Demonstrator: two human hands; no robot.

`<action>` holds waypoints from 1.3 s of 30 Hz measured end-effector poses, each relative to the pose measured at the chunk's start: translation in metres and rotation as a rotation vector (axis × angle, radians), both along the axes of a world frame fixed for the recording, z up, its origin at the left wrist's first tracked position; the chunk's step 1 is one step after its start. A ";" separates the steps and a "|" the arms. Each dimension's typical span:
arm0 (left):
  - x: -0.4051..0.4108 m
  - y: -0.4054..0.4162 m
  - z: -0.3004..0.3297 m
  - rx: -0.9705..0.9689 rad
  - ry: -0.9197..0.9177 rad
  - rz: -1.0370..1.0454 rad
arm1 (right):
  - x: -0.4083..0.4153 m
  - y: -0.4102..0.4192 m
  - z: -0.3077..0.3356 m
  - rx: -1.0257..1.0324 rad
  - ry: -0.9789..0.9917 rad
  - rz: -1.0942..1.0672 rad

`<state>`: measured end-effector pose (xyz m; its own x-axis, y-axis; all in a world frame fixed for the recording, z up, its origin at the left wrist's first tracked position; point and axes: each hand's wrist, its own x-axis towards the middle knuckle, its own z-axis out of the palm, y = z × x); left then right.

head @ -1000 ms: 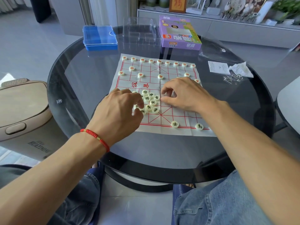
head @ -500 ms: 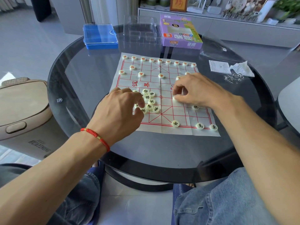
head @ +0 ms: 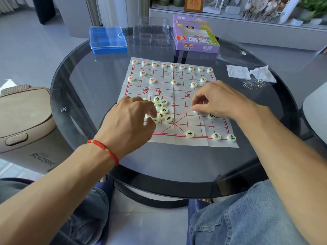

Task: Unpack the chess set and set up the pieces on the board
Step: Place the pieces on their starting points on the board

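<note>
**Head view — black pieces being placed, near half of the board**

Head view entry. Board (head: 178, 110): a cloth sheet with red lines, laid flat on the round glass surface (head: 85, 82). Far half: red pieces (head: 174, 82) are seen already ranked. Near half: three black pieces are set on the near row, toward its right end (head: 216, 136); a loose cluster of black pieces (head: 162, 110) lies left of centre, still to be distributed.

Step in hand, as judged: one piece is being set on an intersection in the right part of the near half, while the next is picked from the cluster. It is best done by seating each disc squarely on a line crossing, characters up, and by lifting, not sliding, so that the cloth is not rucked and neighbours are not knocked.

Left hand (head: 129, 124): fingers curled close together over the cluster's left edge, tips touching pieces there; whether one is actually pinched cannot be told.

Right hand (head: 219, 101): thumb and forefinger nearly closed, tips down at the board; a piece under them cannot be confirmed. Another black piece (head: 211, 116) lies partly hidden under the heel of this hand.

Purple box (head: 196, 35) and clear tray (head: 152, 32) are set aside beyond the board.
</note>
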<state>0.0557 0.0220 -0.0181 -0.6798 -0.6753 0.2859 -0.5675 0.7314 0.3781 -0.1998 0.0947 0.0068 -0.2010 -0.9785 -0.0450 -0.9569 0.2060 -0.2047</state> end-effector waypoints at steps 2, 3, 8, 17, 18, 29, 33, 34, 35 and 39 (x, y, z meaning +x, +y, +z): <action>0.000 0.000 0.001 0.001 0.001 -0.001 | 0.000 0.001 0.002 -0.017 0.003 0.002; 0.000 0.000 0.001 0.000 -0.001 -0.002 | 0.000 0.002 0.003 -0.023 0.005 -0.002; 0.000 0.000 0.001 0.003 -0.004 -0.005 | 0.001 0.004 0.003 0.026 0.021 -0.005; 0.000 -0.001 0.000 0.002 -0.007 -0.004 | 0.001 0.006 0.002 0.046 0.021 -0.005; 0.000 -0.001 0.000 0.001 -0.004 -0.002 | 0.001 0.006 0.002 0.042 0.023 0.001; 0.002 -0.001 0.001 0.010 0.009 0.005 | -0.006 0.004 -0.003 0.005 -0.049 -0.037; 0.002 -0.001 0.001 0.010 0.010 0.005 | -0.008 0.003 -0.003 0.013 -0.061 -0.043; 0.002 -0.001 0.001 0.011 0.009 0.006 | -0.008 0.003 -0.003 0.016 -0.056 -0.041; 0.002 -0.001 0.001 0.013 0.009 0.007 | -0.009 0.003 -0.004 0.020 -0.051 -0.042; 0.003 -0.002 0.002 0.026 -0.007 0.015 | -0.003 0.005 0.000 -0.006 -0.043 -0.028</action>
